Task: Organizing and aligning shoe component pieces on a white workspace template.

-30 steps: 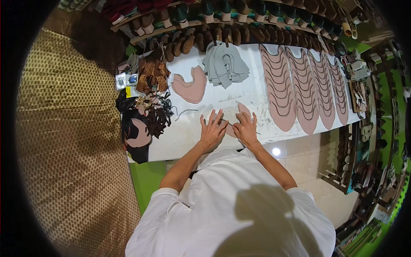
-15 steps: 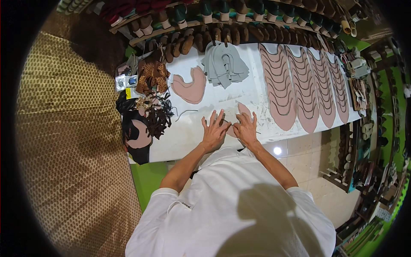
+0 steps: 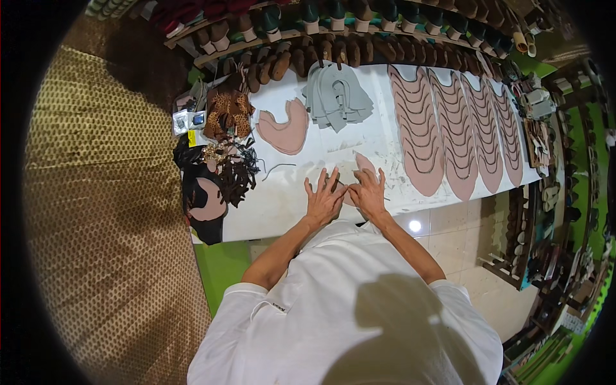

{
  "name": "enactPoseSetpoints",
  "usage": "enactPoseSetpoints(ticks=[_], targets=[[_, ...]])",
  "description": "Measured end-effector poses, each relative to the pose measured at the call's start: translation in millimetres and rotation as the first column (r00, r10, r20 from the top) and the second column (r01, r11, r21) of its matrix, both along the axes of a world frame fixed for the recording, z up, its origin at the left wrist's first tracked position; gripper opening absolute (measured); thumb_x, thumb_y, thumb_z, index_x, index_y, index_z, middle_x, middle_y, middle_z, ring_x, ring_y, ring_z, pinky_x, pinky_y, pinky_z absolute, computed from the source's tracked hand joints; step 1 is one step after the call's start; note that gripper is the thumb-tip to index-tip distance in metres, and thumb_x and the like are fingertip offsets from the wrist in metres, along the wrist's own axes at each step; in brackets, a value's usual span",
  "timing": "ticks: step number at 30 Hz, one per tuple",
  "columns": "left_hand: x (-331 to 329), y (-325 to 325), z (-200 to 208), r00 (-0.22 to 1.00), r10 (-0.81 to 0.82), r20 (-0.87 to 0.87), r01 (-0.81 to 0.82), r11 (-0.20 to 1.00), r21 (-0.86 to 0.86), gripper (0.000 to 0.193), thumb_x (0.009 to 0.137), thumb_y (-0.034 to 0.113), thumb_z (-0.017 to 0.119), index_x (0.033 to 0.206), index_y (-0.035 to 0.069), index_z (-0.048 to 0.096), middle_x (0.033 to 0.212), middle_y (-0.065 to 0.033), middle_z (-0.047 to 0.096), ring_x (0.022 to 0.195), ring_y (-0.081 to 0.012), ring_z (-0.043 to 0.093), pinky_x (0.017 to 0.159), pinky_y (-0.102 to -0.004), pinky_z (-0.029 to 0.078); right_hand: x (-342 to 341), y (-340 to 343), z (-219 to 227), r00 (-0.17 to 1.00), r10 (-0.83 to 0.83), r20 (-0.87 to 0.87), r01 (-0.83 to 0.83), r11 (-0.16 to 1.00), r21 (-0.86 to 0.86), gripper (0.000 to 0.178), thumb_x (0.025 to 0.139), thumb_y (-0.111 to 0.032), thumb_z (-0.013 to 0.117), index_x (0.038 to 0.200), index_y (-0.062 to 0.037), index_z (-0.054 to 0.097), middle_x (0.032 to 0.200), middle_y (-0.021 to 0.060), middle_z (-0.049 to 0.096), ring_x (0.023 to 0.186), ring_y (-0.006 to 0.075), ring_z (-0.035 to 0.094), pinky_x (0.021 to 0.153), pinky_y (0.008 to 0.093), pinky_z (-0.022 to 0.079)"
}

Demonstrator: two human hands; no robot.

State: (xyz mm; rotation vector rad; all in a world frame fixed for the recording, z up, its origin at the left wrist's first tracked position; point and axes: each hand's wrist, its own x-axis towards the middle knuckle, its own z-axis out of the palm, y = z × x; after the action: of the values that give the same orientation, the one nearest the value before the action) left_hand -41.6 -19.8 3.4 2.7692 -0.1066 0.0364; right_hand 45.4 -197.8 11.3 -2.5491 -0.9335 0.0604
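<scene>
My left hand point(image 3: 325, 199) and my right hand point(image 3: 368, 194) meet at the table's near edge over a pink shoe-upper piece point(image 3: 364, 163). Its pointed tip shows beyond my right hand; most of the rest lies under my fingers. Thumb and forefinger of each hand come together on the piece's edge, while the other left fingers stand raised and spread. A short thin dark thing point(image 3: 387, 199) sticks out beside my right hand; whether I hold it cannot be told.
Four overlapping rows of pink U-shaped uppers point(image 3: 420, 173) lie to the right. Further back are a pink stack point(image 3: 282, 136) and grey pieces point(image 3: 337, 106) with a brush-like tool on top. Dark straps point(image 3: 239, 183) and leopard-print pieces point(image 3: 226, 112) crowd the left. Shoe racks point(image 3: 308, 35) line the back.
My left hand has shifted slightly right, closer to my right hand. My right hand and the pink piece stay nearly in place.
</scene>
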Motion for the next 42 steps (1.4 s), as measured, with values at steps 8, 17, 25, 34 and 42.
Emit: enactPoseSetpoints(ticks=[8,17,25,34,42], targets=[[-4.3,-4.7,-5.7,1.0,0.029,-0.01,-0.029,1.0,0.011,0.039,0.099,0.035,0.067,0.137,0.031,0.067,0.175,-0.011,0.021,0.158,-0.0392,0.018,0.111,-0.0785,0.011,-1.2,-42.6,1.2,0.995,-0.079,-0.054,0.082,0.994,0.067,0.022,0.088,-0.028,0.078,0.103,-0.0116,0.081,0.138,0.0074,0.061,0.14,0.0277,0.047,0.122,0.0583,0.019],[0.3,-8.5,-0.1,0.996,0.042,-0.08,-0.042,0.999,-0.002,0.038,0.097,0.033,0.068,0.135,0.031,0.067,0.175,-0.0113,0.019,0.159,-0.0394,0.016,0.112,-0.078,0.011,14.4,-49.1,-0.9,0.992,0.033,-0.12,-0.026,0.998,0.064,0.014,0.088,-0.02,0.074,0.09,-0.0064,0.078,0.139,0.0091,0.06,0.141,0.0303,0.045,0.122,0.06,0.021],[0.2,-13.3,-1.0,0.995,0.088,-0.052,-0.09,0.995,-0.044,0.041,0.096,0.03,0.069,0.136,0.031,0.067,0.175,-0.0119,0.016,0.159,-0.0404,0.014,0.112,-0.0784,0.011,31.6,-51.5,0.0,0.979,0.121,-0.163,-0.114,0.992,0.05,0.017,0.088,-0.023,0.073,0.086,-0.0061,0.075,0.141,0.0102,0.058,0.145,0.033,0.041,0.124,0.0633,0.016],[-0.4,-18.5,0.5,0.994,0.059,-0.089,-0.062,0.998,-0.032,0.034,0.098,0.023,0.063,0.13,0.027,0.071,0.173,-0.0101,0.023,0.158,-0.0387,0.018,0.11,-0.08,0.015,42.3,-48.8,0.5,0.981,0.132,-0.146,-0.127,0.991,0.044,0.017,0.088,-0.021,0.07,0.088,-0.0046,0.075,0.142,0.0111,0.058,0.145,0.0351,0.041,0.123,0.0658,0.017],[2.5,-28.4,2.1,0.995,0.04,-0.09,-0.039,0.999,0.02,0.039,0.094,0.017,0.065,0.133,0.018,0.067,0.171,-0.013,0.026,0.157,-0.0384,0.02,0.109,-0.0775,0.018,52.2,-45.5,3.0,0.979,0.16,-0.127,-0.158,0.987,0.025,0.016,0.087,-0.021,0.071,0.086,-0.005,0.075,0.143,0.0116,0.057,0.146,0.037,0.039,0.124,0.065,0.017]])
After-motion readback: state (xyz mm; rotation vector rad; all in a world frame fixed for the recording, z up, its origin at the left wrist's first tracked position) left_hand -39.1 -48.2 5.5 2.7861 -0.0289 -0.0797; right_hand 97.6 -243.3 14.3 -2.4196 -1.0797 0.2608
